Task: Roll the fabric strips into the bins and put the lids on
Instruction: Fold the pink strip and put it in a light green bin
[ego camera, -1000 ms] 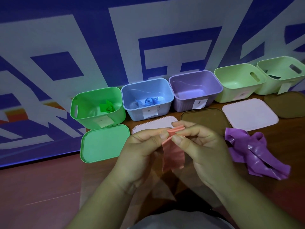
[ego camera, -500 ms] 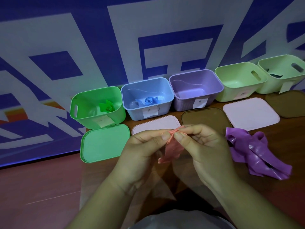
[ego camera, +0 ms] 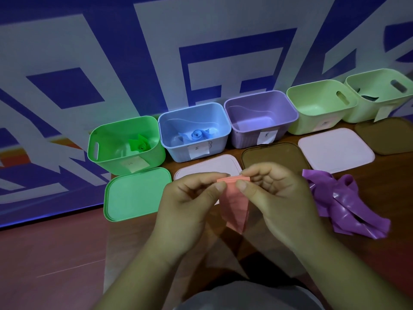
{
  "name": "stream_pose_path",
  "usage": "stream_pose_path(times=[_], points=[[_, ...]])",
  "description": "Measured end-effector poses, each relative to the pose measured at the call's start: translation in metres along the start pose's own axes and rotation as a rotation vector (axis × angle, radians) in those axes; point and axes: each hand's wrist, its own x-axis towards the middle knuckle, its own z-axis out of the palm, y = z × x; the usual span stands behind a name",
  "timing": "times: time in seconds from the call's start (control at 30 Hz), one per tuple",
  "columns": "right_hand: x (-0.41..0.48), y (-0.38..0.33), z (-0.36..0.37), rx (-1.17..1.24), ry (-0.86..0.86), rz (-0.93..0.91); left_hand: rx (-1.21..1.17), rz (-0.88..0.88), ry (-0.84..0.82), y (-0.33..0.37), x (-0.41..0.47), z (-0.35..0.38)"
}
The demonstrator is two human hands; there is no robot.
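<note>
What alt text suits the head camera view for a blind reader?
The left hand and right hand pinch the top of a pink fabric strip over a table. Behind stand a green bin, blue bin, purple bin and two pale green bins, all open; a purple strip lies crumpled at right.

Single head-worn, wide-angle view.
It looked forward and down, close over the counter [ego camera: 388, 189], toward the wall [ego camera: 201, 41].
</note>
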Motion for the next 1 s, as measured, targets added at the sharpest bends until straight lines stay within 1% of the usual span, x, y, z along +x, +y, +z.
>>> stream_pose_path(times=[0.1,0.17,0.3,0.43,0.57,0.67,0.77,0.9,1.0], points=[[0.007,-0.002,-0.013,-0.035,-0.046,0.006,0.005,0.007,0.027,0.0,0.003,0.008],[0.011,-0.002,-0.021,-0.032,-0.048,0.022,-0.015,0.03,0.016,0.001,0.005,0.015],[0.021,-0.003,-0.037,-0.018,-0.05,0.068,0.106,0.113,0.021,0.003,0.011,0.031],[0.036,-0.009,-0.057,0.06,-0.101,0.094,0.141,0.12,0.017,0.01,0.014,0.05],[0.048,-0.012,-0.077,0.064,-0.138,0.155,0.18,0.055,0.024,0.014,0.017,0.068],[0.055,-0.013,-0.093,0.007,-0.216,0.172,0.251,0.024,0.056,0.014,0.019,0.082],[0.06,-0.014,-0.109,-0.054,-0.319,0.177,0.19,-0.032,0.096,0.015,0.022,0.096],[0.064,-0.022,-0.13,-0.036,-0.454,0.145,0.142,-0.083,0.128,0.019,0.027,0.113],[0.069,-0.023,-0.138,-0.099,-0.45,0.106,0.103,-0.124,0.126,0.022,0.031,0.121]])
